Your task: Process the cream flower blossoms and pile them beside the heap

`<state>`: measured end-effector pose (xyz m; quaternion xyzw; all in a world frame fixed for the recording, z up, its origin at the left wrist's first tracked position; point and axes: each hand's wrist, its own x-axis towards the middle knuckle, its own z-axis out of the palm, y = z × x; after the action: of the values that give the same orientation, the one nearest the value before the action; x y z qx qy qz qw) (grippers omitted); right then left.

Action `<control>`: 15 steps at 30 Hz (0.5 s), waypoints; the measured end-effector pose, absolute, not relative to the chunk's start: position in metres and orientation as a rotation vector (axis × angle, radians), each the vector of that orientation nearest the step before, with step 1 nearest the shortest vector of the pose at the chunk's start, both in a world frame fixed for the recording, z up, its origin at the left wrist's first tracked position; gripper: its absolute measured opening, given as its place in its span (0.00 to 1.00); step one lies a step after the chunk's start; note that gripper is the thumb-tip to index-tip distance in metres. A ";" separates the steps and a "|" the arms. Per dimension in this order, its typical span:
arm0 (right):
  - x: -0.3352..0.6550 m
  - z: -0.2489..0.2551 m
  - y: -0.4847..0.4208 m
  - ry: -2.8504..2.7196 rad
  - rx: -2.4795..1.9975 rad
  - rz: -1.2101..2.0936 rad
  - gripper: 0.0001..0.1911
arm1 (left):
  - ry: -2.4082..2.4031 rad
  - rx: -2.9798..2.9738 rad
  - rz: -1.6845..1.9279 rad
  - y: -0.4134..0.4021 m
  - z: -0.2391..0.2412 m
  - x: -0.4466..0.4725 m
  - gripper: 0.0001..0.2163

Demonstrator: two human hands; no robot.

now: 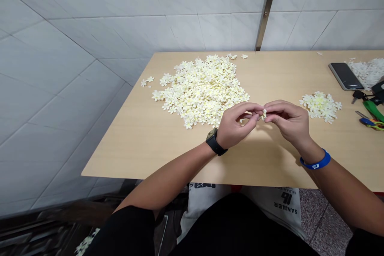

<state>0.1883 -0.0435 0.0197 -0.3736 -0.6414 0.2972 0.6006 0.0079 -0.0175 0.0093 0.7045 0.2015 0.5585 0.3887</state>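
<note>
Tiny flower (264, 115) is pinched by left hand (237, 124) and right hand (289, 122), seemingly for steadiness; pile (207, 90) is kept handy, grip's partly hidden.

Small flower (264, 115): pale cream, pinched between fingertips of left hand (237, 125) and right hand (288, 122), off the table, partly covered by fingers; exact petal pose too small to tell. Big flower heap (205, 88): loose, many-petaled white-cream blooms, yellowish centers, mixed facing, just beyond and left of left hand, few strays at its edges. Small flower pile (320, 106): same blooms, just right of right hand, lower, overlapping.
</note>
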 end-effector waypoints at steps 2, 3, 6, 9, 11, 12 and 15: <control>0.189 0.020 -0.044 -1.495 -0.847 0.689 0.09 | 0.504 1.766 1.417 -0.018 0.009 0.008 0.08; 0.190 0.020 -0.043 -1.501 -0.840 0.687 0.10 | 0.500 1.755 1.414 -0.018 0.009 0.008 0.08; 0.192 0.021 -0.043 -1.526 -0.834 0.681 0.11 | 0.488 1.728 1.399 -0.018 0.009 0.009 0.08; 0.194 0.021 -0.043 -1.552 -0.840 0.680 0.09 | 0.483 1.710 1.380 -0.017 0.008 0.009 0.07; 0.194 0.021 -0.043 -1.568 -0.858 0.674 0.08 | 0.488 1.707 1.363 -0.017 0.008 0.008 0.07; 0.195 0.021 -0.043 -1.574 -0.871 0.666 0.07 | 0.492 1.705 1.357 -0.016 0.008 0.008 0.07; 0.194 0.021 -0.044 -1.579 -0.896 0.643 0.05 | 0.502 1.707 1.354 -0.016 0.007 0.008 0.07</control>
<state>0.1943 -0.0435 0.0207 -0.3818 -0.6731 0.2741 0.5710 0.0078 -0.0156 0.0068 0.6865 0.2017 0.5446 0.4374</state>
